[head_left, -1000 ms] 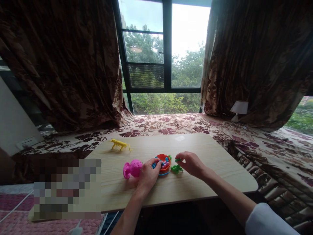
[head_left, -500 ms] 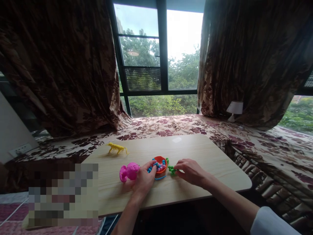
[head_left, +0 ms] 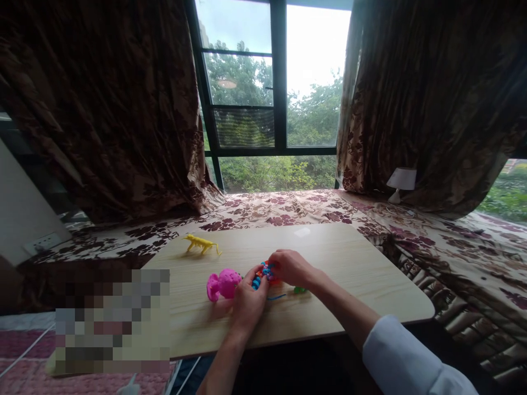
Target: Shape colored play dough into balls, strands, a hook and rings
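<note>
My left hand (head_left: 250, 296) is closed around a small blue beaded piece (head_left: 256, 282) above the table. The fingers of my right hand (head_left: 291, 266) are pinched together at the upper end of that piece, partly hiding it. Right beneath my hands is an orange bowl (head_left: 276, 282), mostly covered; the small balls inside can barely be made out. A pink rounded figure with a flared end (head_left: 228, 283) lies just left of my left hand. On the table, near my right wrist, is a green piece (head_left: 300, 289). A thin blue strip (head_left: 276, 297) lies in front of the bowl.
A yellow four-legged animal figure (head_left: 201, 244) stands at the back left of the pale wooden table (head_left: 329, 247). Behind the table is a ledge with flowered cloth (head_left: 284, 207), and a small white lamp (head_left: 401, 181) stands on its right. Dark patterned curtains flank the window.
My right hand has left the green piece and moved left to the blue beaded piece in my left hand. The bowl is now more covered. The view has shifted slightly.
</note>
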{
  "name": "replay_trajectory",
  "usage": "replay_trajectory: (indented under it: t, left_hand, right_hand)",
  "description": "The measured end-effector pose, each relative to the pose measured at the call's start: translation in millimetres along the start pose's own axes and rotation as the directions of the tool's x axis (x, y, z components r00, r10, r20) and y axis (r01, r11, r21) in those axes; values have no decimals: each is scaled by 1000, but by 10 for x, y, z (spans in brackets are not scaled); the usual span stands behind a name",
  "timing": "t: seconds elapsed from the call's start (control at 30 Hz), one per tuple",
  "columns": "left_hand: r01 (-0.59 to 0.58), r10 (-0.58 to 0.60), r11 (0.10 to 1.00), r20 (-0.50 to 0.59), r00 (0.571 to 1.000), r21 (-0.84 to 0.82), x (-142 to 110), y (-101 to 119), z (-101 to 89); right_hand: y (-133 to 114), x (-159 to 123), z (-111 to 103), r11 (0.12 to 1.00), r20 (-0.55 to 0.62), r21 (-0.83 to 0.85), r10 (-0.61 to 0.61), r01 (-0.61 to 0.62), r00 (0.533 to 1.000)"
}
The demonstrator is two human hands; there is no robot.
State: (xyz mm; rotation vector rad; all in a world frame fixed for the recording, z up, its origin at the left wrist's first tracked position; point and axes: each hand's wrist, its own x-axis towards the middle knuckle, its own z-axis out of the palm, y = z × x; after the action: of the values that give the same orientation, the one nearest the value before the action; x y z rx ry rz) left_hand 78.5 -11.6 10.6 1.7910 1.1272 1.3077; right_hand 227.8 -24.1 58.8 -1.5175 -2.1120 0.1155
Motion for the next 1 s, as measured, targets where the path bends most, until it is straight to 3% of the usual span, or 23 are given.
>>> replay_trajectory:
  t: [0.2,0.37,0.5,0.67,0.8,0.9,1.0]
  left_hand:
    - [-85,84,995,18,996,55,-13,-32,49]
    - [-115,110,980,34,993,162,-11,-11,57]
    - [-95,93,984,24,995,150,-11,43,52]
    - [62,-59,984,24,998,-169,-41,106,-48]
    - [187,-176,923,62,982,-335,-59,90,-94]
    - [204,-206,884,43,978,-420,-63,48,-91]
    - [184,-216,889,-29,976,-420,-72,31,-102]
  right_hand:
    - [186,-29,138,889,31,434,146,-145,989]
    - [154,-52,135,768,89,616,151,-173,985]
    - [143,-33,65,717,-2,683,194,-140,981]
    - [68,-13,18,722,-76,686,193,-89,978]
    - [-132,-27,-34,870,-79,494,44,1,996]
    - [-231,-30,-111,940,-38,325,-95,102,995]
    - [-237,-22,-162,968,-13,225,-107,107,994]
